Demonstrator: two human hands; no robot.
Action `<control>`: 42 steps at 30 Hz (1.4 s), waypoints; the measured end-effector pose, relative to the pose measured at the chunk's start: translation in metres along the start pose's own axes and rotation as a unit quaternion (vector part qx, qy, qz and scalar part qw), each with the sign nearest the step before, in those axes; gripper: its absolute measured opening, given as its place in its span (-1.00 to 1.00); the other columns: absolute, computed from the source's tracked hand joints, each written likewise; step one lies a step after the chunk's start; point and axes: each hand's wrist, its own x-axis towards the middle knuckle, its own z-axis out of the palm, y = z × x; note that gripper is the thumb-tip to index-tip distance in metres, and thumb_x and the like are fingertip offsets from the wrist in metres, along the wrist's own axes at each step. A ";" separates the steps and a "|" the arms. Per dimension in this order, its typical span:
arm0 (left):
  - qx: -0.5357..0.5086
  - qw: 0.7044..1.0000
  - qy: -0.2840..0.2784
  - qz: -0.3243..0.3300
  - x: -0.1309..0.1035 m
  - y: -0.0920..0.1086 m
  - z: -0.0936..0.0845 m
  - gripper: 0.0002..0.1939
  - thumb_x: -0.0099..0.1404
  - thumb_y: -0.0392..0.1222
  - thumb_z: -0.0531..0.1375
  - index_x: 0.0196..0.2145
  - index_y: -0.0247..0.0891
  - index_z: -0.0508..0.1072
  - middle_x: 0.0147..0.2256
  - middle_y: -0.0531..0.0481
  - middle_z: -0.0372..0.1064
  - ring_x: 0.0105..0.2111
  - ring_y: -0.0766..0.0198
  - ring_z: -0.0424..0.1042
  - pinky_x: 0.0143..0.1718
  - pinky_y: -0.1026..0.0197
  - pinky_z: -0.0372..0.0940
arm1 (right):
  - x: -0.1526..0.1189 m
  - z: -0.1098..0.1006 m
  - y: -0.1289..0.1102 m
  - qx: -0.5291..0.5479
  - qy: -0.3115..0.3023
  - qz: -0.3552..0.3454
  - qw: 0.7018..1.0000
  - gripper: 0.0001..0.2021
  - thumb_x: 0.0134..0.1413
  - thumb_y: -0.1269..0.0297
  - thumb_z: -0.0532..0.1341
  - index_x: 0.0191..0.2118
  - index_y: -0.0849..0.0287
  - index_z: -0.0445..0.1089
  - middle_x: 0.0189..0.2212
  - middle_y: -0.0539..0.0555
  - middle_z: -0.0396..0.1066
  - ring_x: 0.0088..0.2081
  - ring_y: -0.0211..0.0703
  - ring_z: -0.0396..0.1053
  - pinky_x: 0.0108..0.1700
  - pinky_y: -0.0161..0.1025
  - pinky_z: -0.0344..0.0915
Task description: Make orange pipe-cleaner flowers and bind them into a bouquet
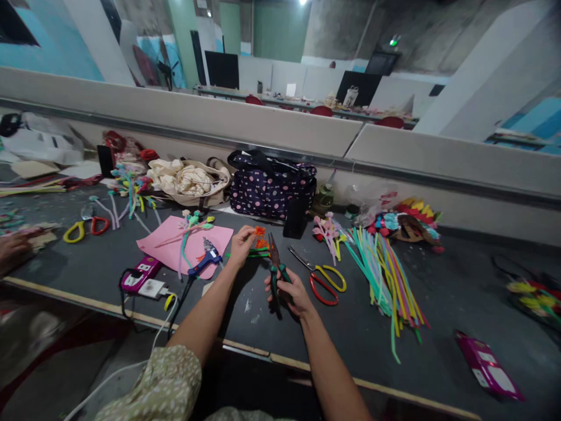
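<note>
grey concrete wall (425, 58) at rear; long pale partition (175, 108) behind dark grey tabletop (464, 292); red rounded chair-backs (322, 110) beyond; bright white light (302, 2) above.

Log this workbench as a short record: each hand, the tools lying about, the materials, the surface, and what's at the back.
Left hand: pinching a fuzzy orange piece
Right hand: holding dark pliers with green handles
Tool, right: metal scissors with red and yellow loop handles
Tool, left: blue glue gun on a pink sheet
Materials: bundle of multicoloured fuzzy stems, right of the scissors
Surface: dark grey tabletop
Back: navy patterned bag
</note>
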 end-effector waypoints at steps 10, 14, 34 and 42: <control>-0.022 1.000 -0.016 0.000 -0.001 0.002 0.000 -0.81 0.21 -0.09 0.22 -0.35 -0.26 0.53 -0.36 -0.03 0.34 -0.30 0.24 0.31 -0.21 0.20 0.19 | 0.000 0.000 0.001 0.009 -0.017 0.011 1.000 -0.81 0.05 0.31 0.27 -0.27 0.18 0.23 -0.24 0.18 0.48 -0.30 -0.10 0.49 -0.38 -0.14 0.50; -0.034 0.999 -0.013 -0.003 -0.001 0.001 0.001 -0.80 0.21 -0.08 0.21 -0.36 -0.27 0.53 -0.35 -0.03 0.35 -0.29 0.24 0.32 -0.19 0.20 0.19 | -0.001 -0.001 0.000 0.017 -0.012 0.009 1.000 -0.80 0.04 0.31 0.28 -0.27 0.19 0.24 -0.26 0.18 0.48 -0.32 -0.10 0.49 -0.40 -0.15 0.50; -0.067 0.998 0.000 -0.011 0.000 -0.001 0.001 -0.87 0.12 -0.14 0.28 -0.43 -0.25 0.54 -0.39 -0.02 0.33 -0.33 0.26 0.31 -0.25 0.21 0.20 | 0.000 -0.002 0.003 0.021 -0.021 0.023 0.999 -0.81 0.06 0.31 0.26 -0.27 0.19 0.21 -0.24 0.19 0.48 -0.32 -0.09 0.49 -0.40 -0.13 0.50; -0.061 0.998 0.003 -0.021 -0.001 0.001 0.001 -0.87 0.11 -0.14 0.29 -0.45 -0.26 0.53 -0.40 -0.02 0.34 -0.33 0.26 0.31 -0.26 0.21 0.19 | 0.000 -0.002 0.002 0.015 -0.013 0.029 0.999 -0.79 0.06 0.28 0.27 -0.26 0.18 0.22 -0.25 0.17 0.47 -0.33 -0.12 0.48 -0.41 -0.16 0.50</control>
